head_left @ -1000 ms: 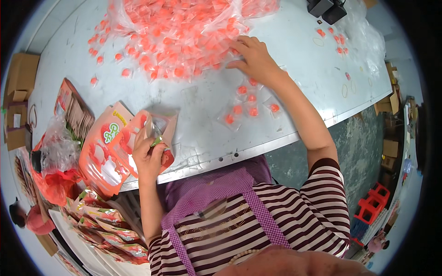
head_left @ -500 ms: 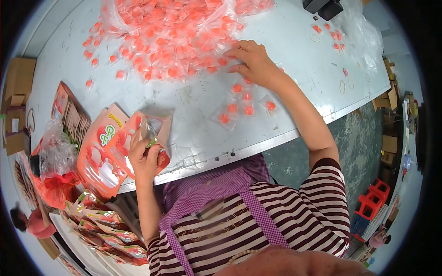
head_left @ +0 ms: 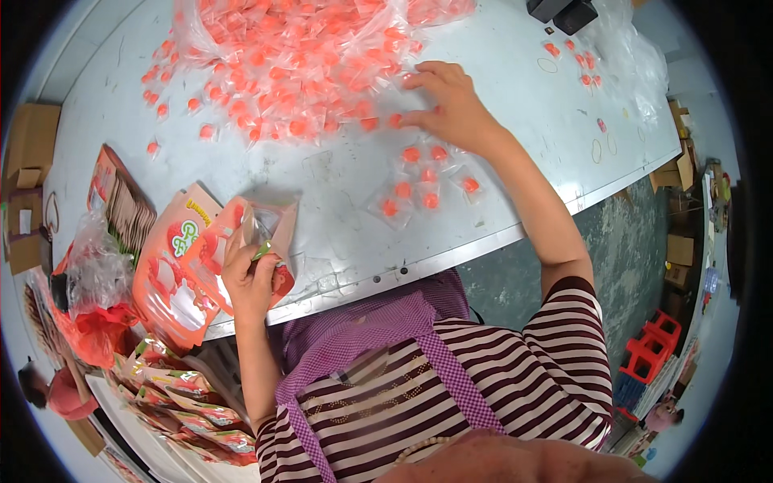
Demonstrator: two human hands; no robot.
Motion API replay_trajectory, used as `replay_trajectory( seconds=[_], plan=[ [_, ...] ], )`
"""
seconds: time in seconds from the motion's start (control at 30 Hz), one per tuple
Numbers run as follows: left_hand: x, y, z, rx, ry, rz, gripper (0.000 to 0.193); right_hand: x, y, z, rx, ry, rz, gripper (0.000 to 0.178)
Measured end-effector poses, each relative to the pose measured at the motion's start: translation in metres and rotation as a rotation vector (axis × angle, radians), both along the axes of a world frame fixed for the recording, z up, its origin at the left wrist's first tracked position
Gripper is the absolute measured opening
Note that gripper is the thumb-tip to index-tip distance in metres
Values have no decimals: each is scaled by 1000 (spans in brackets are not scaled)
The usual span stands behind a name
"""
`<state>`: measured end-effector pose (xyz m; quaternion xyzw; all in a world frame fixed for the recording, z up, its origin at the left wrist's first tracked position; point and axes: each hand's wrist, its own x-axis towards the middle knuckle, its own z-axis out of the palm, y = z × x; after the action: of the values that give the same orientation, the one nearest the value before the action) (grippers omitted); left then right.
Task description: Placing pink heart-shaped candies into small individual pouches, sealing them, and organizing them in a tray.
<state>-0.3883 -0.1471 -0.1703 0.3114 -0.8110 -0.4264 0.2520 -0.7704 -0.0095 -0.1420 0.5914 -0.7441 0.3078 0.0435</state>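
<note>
My left hand (head_left: 251,278) grips an orange stand-up pouch (head_left: 256,233) by its opened mouth, near the front edge of the grey table (head_left: 338,193). My right hand (head_left: 451,105) lies flat on the table, fingers spread, at the near edge of a big heap of small clear packets with orange pieces (head_left: 298,64). Several of these small packets (head_left: 423,181) lie apart, just in front of my right hand.
More orange pouches (head_left: 165,266) are stacked left of my left hand, beside a clear bag with red contents (head_left: 93,314). Filled printed packs (head_left: 185,402) lie below the table's left end. Cardboard boxes (head_left: 28,161) stand at far left, red crates (head_left: 652,354) on the floor right.
My right hand has slid left and nearer along the heap's edge. My left hand has kept its hold on the pouch, which barely shifted.
</note>
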Motion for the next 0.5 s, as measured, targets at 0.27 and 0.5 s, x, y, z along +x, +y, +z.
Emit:
replay_trajectory(
  seconds=[0.27, 0.5],
  plan=[
    [-9, 2, 10, -204, 35, -13, 14, 8, 4, 1, 221, -78, 25, 21],
    [-10, 6, 16, -41, 11, 33, 16, 0, 15, 38, 361, -84, 196, 23]
  ],
)
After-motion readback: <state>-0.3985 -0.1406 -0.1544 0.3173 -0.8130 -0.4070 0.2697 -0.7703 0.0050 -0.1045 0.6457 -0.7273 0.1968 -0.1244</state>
